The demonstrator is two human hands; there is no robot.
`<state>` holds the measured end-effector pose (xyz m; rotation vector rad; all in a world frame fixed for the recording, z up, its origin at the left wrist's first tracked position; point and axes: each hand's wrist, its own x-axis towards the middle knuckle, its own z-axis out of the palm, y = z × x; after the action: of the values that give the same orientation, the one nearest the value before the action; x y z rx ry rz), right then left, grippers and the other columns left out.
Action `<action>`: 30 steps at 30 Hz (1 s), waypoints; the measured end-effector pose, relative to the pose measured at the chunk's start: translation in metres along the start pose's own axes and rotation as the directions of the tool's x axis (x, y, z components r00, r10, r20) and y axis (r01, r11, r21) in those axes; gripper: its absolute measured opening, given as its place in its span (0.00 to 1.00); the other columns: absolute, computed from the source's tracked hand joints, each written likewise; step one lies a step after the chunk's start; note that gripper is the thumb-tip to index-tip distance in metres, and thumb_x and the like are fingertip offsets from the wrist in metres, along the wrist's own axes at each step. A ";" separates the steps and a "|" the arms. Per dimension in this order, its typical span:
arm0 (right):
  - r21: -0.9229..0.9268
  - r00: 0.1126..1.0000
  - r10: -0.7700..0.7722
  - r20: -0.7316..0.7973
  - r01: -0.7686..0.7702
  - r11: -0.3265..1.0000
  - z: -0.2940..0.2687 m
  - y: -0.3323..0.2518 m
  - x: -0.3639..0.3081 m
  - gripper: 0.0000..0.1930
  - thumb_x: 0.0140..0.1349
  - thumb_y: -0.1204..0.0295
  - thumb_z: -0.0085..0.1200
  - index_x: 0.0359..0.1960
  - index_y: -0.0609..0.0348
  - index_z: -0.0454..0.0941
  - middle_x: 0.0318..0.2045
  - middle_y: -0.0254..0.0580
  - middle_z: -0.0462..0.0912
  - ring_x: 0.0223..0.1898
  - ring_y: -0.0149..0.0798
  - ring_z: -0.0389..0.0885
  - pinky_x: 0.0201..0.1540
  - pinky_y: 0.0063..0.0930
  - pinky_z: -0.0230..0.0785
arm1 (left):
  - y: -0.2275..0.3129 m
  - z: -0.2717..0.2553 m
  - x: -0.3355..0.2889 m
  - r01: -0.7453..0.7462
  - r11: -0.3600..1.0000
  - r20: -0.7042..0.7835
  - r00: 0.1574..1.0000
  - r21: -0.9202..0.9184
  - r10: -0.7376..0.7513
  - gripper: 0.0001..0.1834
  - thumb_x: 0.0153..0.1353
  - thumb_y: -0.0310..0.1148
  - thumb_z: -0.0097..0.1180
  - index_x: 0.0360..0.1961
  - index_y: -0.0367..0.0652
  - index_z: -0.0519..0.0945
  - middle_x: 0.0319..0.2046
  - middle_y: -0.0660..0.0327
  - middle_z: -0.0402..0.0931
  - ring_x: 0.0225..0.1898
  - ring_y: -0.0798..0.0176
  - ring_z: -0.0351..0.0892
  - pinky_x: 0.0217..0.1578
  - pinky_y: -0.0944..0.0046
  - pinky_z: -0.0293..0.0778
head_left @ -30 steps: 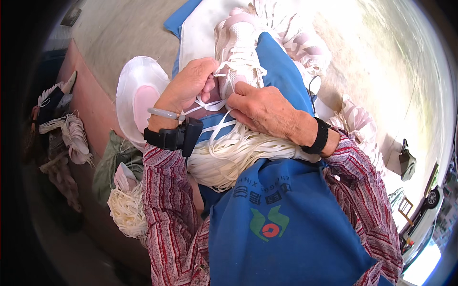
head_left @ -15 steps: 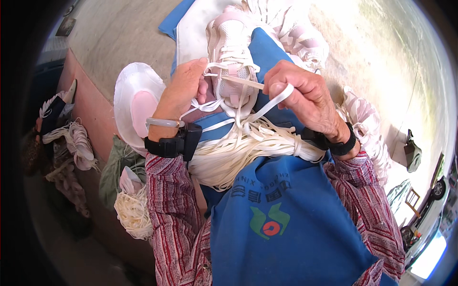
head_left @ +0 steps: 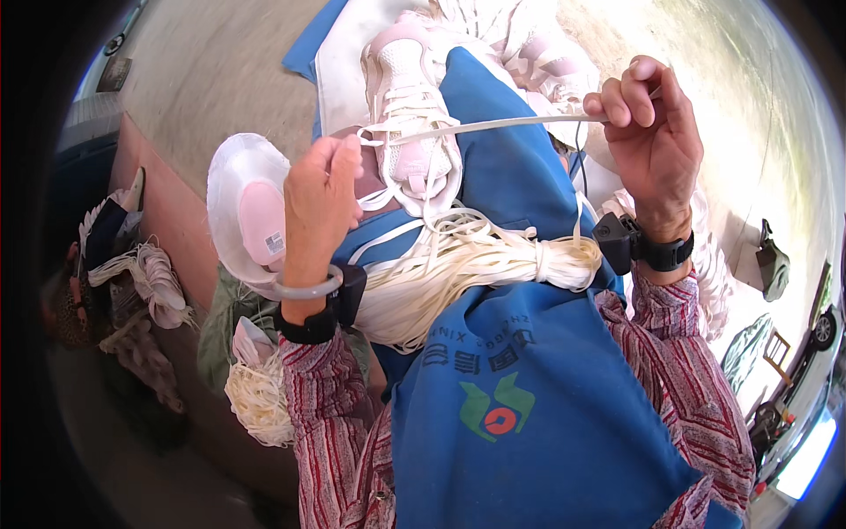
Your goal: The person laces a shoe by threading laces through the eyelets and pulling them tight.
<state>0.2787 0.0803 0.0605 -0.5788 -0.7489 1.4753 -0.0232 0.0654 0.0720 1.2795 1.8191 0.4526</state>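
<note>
A white-and-pink sneaker lies in front of me on a white surface, its toe pointing away and laces crossing its front. My right hand, raised to the right of it, has closed fingers on a flat white shoelace. That lace stretches nearly straight from the shoe's lacing to the hand. Beside the shoe's left edge, my left hand is closed, its fingertips pinching a lace end by the eyelets. A thick bundle of cream shoelaces lies across my lap, below the shoe.
A blue apron covers my lap. On the left are a white oval shell with a pink inside, a ball of laces and a pink panel. More pale shoes are heaped beyond; a parked vehicle stands far right.
My right hand has moved up and to the right, drawing the lace out longer and straighter. My left hand has shifted slightly left and down, and the sneaker sits a little further left.
</note>
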 end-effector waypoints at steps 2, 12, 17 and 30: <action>-0.012 0.990 0.046 0.130 -0.045 0.999 -0.007 -0.003 0.001 0.20 0.76 0.60 0.28 0.46 0.62 0.71 0.21 0.27 0.61 0.23 0.27 0.66 0.35 0.27 0.65 | -0.015 0.019 -0.018 -0.135 0.991 0.048 0.990 0.021 0.134 0.14 0.65 0.39 0.54 0.36 0.37 0.74 0.21 0.61 0.75 0.16 0.69 0.72 0.16 0.69 0.67; -0.229 0.991 0.133 -0.025 -0.135 0.964 0.032 -0.020 0.003 0.16 0.71 0.62 0.45 0.47 0.63 0.72 0.31 0.39 0.80 0.37 0.32 0.85 0.46 0.16 0.76 | -0.007 0.072 -0.017 -0.379 0.754 -0.056 0.876 0.537 0.480 0.15 0.52 0.34 0.64 0.35 0.40 0.72 0.35 0.51 0.72 0.32 0.42 0.76 0.30 0.51 0.72; -0.506 0.991 0.053 0.123 0.016 0.862 0.019 -0.023 0.001 0.19 0.75 0.61 0.36 0.46 0.65 0.74 0.17 0.24 0.60 0.16 0.18 0.51 0.18 0.16 0.47 | -0.009 0.074 -0.015 -0.397 0.689 -0.017 0.860 0.607 0.510 0.11 0.54 0.30 0.60 0.34 0.39 0.72 0.35 0.51 0.73 0.32 0.43 0.77 0.30 0.51 0.72; -0.861 0.805 0.310 0.506 0.451 0.236 -0.001 0.048 -0.012 0.06 0.64 0.71 0.51 0.31 0.61 0.74 0.24 0.52 0.79 0.29 0.55 0.79 0.30 0.44 0.71 | -0.036 -0.049 -0.033 0.093 0.963 0.269 0.963 -0.254 -0.022 0.13 0.69 0.37 0.49 0.32 0.38 0.76 0.22 0.67 0.71 0.25 0.75 0.69 0.31 0.73 0.69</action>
<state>0.2480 0.0704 0.0229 -0.9930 -2.3186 0.8570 -0.0800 0.0292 0.0897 1.0452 1.5111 0.4524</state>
